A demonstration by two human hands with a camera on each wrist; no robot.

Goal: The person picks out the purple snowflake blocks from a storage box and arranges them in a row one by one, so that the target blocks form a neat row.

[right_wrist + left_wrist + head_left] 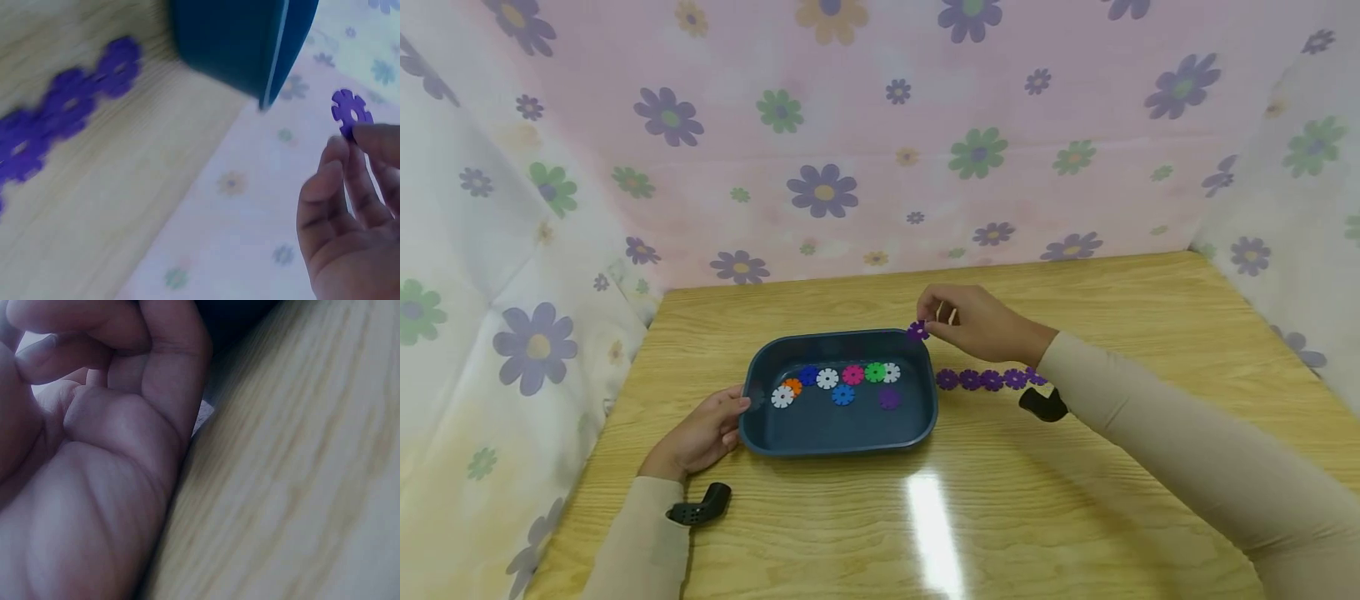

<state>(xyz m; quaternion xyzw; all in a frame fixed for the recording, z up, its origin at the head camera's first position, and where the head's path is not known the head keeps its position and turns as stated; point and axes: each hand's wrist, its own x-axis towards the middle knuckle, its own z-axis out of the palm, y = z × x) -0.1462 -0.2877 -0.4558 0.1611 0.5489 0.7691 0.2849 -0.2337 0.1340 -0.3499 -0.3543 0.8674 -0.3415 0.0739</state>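
A dark blue plastic basin point(838, 450) stands on the table with several flower-shaped notched discs inside. My left hand point(706, 429) holds its left rim, thumb over the edge; in the left wrist view the fingers point(169, 381) curl beside the basin wall. Above the far right corner of the basin, my right hand point(981, 323) pinches a purple flower-shaped disc point(917, 331) between thumb and fingertips. The right wrist view shows this purple disc point(345, 112) raised, apart from the basin wall point(225, 44). One purple disc point(890, 399) lies inside the basin.
Right of the basin, several purple discs point(970, 380) lie in a row on the wooden table point(820, 533), partly behind the right wrist. White point(827, 379), pink point(853, 375), green point(875, 372) and other coloured discs sit in the basin. A flowered cloth point(880, 125) rises behind the table.
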